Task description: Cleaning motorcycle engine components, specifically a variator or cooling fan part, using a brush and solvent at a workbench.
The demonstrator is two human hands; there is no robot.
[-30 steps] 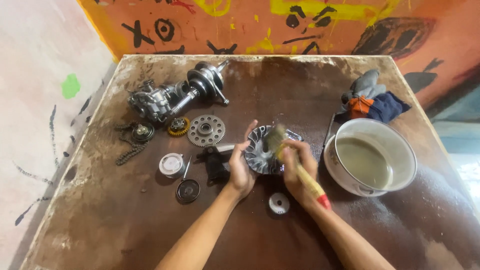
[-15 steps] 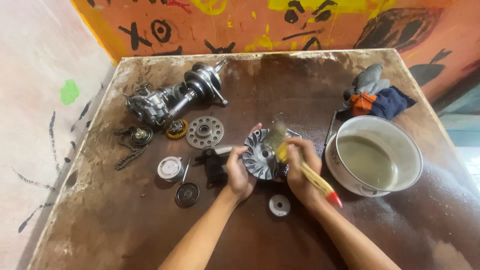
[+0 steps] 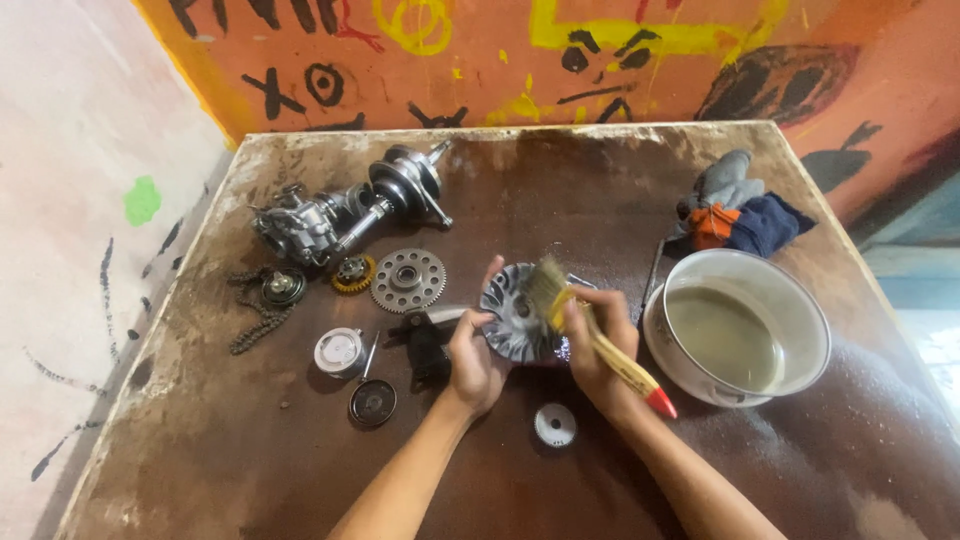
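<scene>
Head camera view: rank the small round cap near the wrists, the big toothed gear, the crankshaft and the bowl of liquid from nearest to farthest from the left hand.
From the left hand:
1. Small round cap, just below and to the right, between the forearms.
2. Toothed gear, up and to the left.
3. Bowl of liquid, far right, beyond the right hand.
4. Crankshaft, toward the table's far edge.
The gear and cap are close to call; so are the last two.

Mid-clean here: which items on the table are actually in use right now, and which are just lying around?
In use:
- finned metal disc, held by left hand
- paintbrush, held in right hand, bristles on the disc
- basin of murky liquid beside the right hand

Lying about:
- crankshaft
- large gear
- chain
- rags
- small round part
</scene>
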